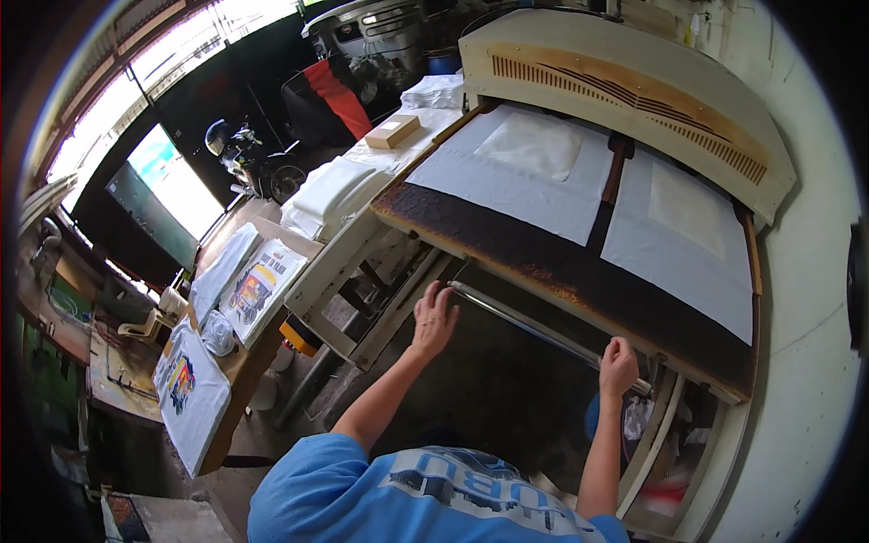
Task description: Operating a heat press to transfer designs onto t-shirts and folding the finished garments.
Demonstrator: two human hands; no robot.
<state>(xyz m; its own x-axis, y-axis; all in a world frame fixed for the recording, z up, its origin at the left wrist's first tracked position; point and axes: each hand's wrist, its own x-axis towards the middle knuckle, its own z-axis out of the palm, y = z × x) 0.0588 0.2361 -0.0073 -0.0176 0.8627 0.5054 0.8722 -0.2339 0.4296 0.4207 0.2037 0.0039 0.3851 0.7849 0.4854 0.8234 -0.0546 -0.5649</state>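
Note:
My left hand [436, 319] is raised with its fingers stretched, close to the left end of a shiny metal bar [525, 320] running below the front edge of a press bed. Farther right, my right hand [618, 366] is closed in front of the bar's right part; what its fingers hold, if anything, is hidden. On the dark, scorched bed [489, 232] two pale cloth pieces lie side by side, a left one [462, 174] and a right one [670, 271]. A thin whitish sheet [529, 145] covers part of the left cloth, and a fainter sheet [688, 214] lies on the right one.
A cream vented hood [625, 81] stands behind the bed, against the right wall. At left, a table holds printed shirts [258, 288], another draped over its edge [188, 398]. Folded white cloth [330, 192] and a cardboard box [392, 132] lie beyond. A motorcycle [258, 163] stands farther back.

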